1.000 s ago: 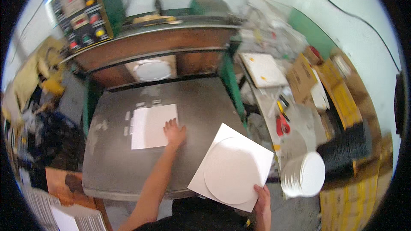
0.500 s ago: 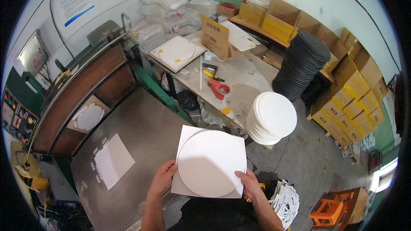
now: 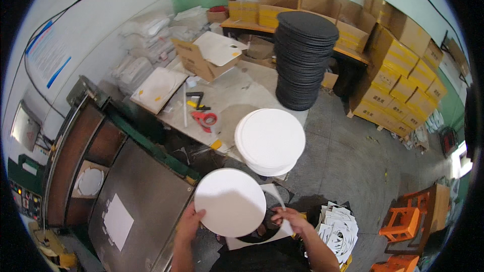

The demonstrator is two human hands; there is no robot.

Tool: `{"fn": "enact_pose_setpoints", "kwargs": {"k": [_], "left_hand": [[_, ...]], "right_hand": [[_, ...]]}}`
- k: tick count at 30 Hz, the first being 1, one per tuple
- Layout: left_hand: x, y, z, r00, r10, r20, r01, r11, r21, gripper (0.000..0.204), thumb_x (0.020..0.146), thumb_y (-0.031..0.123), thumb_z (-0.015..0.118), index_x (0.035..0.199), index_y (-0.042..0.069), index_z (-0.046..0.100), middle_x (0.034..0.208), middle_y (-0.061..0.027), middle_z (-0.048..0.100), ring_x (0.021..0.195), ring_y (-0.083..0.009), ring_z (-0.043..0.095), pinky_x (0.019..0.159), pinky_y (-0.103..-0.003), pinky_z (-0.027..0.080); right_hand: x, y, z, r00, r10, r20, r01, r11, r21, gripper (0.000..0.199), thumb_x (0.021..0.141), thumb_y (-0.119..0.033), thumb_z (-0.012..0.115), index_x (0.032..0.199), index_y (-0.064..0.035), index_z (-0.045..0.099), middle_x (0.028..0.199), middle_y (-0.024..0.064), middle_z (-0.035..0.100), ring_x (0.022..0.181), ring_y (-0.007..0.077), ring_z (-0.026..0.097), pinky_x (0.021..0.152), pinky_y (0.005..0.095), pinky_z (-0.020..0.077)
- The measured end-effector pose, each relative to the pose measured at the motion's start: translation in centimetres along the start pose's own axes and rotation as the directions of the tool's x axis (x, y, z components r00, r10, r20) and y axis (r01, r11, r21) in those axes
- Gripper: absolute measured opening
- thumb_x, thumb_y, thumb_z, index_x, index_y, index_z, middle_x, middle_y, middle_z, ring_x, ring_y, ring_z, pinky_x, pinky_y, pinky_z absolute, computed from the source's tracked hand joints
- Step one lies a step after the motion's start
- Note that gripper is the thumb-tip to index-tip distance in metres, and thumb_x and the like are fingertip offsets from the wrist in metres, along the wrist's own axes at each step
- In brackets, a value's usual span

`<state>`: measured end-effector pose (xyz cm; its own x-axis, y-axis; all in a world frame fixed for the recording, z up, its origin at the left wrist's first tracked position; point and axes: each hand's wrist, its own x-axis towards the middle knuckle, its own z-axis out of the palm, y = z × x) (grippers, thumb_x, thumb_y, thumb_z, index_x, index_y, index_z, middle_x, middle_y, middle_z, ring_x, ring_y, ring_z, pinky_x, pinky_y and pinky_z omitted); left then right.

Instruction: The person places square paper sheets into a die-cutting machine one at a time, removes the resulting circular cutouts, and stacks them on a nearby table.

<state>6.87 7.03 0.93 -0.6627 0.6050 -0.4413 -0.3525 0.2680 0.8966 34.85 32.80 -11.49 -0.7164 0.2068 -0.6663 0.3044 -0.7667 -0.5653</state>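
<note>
1. Biggest thing near me is the machine (image 3: 151, 181) on my left, with a dark flat bed and a white sheet (image 3: 120, 224) lying on it.
2. Pile of cardboard boxes (image 3: 403, 95) off to the far right, bound up with yellow tape.
3. Table (image 3: 242, 88) straight ahead, kinda cluttered on its left side.
4. Tall stack of black discs (image 3: 305, 60) toward the table's right side, leaning a little.
5. Shorter stack of white discs (image 3: 269, 141) at the table's near corner, just beyond my hands.
6. Heap of white scraps (image 3: 339, 231) down by my right forearm.
7. Square frame (image 3: 272, 190) with a big round hole in it. My right hand (image 3: 292, 219) has its right-hand strip pinched between thumb and fingers.
8. White disc (image 3: 229, 201), in front of me and clamped at its lower left edge by my left hand (image 3: 190, 219), thumb on top. It overlaps the frame's left part from where I'm looking; can't tell if they touch.
9. Smallest: red tape dispenser (image 3: 205, 120), lying on the table.
</note>
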Motion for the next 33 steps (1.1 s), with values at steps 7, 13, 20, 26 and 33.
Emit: {"fn": "enact_pose_setpoints", "kwargs": {"k": [7, 13, 20, 26, 33], "left_hand": [[10.3, 6.2, 10.0, 0.943, 0.298, 0.15, -0.183, 0.839, -0.513, 0.048, 0.097, 0.011, 0.05, 0.142, 0.007, 0.035, 0.136, -0.0098, 0.049, 0.12, -0.0238, 0.051, 0.101, -0.043, 0.042], [18.1, 5.5, 16.5, 0.968, 0.151, 0.201, -0.048, 0.895, -0.444, 0.043, 0.099, 0.017, 0.05, 0.139, 0.008, 0.037, 0.134, -0.0101, 0.049, 0.118, -0.0262, 0.054, 0.096, -0.045, 0.047], [19.3, 4.8, 18.0, 0.99, 0.102, 0.094, -0.072, 0.956, -0.283, 0.041, 0.097, 0.019, 0.049, 0.133, 0.003, 0.039, 0.121, -0.0122, 0.058, 0.106, -0.0262, 0.062, 0.089, -0.044, 0.052], [15.0, 5.6, 11.4, 0.988, 0.138, 0.067, -0.134, 0.99, -0.053, 0.041, 0.098, 0.019, 0.053, 0.133, 0.002, 0.042, 0.107, -0.0159, 0.065, 0.086, -0.0242, 0.067, 0.078, -0.038, 0.056], [-5.2, -11.3, -3.3, 0.918, 0.143, -0.371, 0.071, 0.86, 0.506, 0.037, 0.093, 0.031, 0.056, 0.122, 0.007, 0.055, 0.104, -0.0147, 0.068, 0.094, -0.0336, 0.065, 0.082, -0.043, 0.05]], "right_hand": [[-11.4, -3.8, -13.6, 0.63, -0.498, -0.596, 0.363, 0.867, -0.341, 0.029, 0.097, -0.024, 0.052, 0.115, -0.0018, 0.057, 0.074, 0.0097, 0.065, 0.059, 0.0146, 0.057, 0.054, 0.0267, 0.0442], [-18.8, -0.8, -17.8, -0.08, -0.781, -0.619, -0.564, 0.548, -0.618, 0.019, 0.091, -0.019, 0.049, 0.099, -0.004, 0.057, 0.074, 0.0194, 0.065, 0.07, 0.0402, 0.063, 0.061, 0.0513, 0.0467], [-13.4, 18.1, -28.2, 0.039, -0.614, -0.788, -0.879, 0.354, -0.319, 0.04, 0.086, -0.023, 0.055, 0.114, 0.0052, 0.055, 0.103, 0.0199, 0.064, 0.095, 0.035, 0.063, 0.081, 0.0474, 0.0504], [7.4, 16.2, -23.6, 0.903, 0.058, -0.426, -0.364, 0.629, -0.687, 0.041, 0.09, -0.026, 0.059, 0.115, 0.0057, 0.055, 0.101, 0.0184, 0.065, 0.085, 0.0309, 0.065, 0.073, 0.0444, 0.053], [18.3, 4.8, -7.2, 0.948, 0.279, -0.153, -0.303, 0.648, -0.698, 0.033, 0.094, -0.019, 0.058, 0.114, 0.0063, 0.055, 0.095, 0.0154, 0.067, 0.075, 0.0248, 0.065, 0.064, 0.039, 0.0548]]}}
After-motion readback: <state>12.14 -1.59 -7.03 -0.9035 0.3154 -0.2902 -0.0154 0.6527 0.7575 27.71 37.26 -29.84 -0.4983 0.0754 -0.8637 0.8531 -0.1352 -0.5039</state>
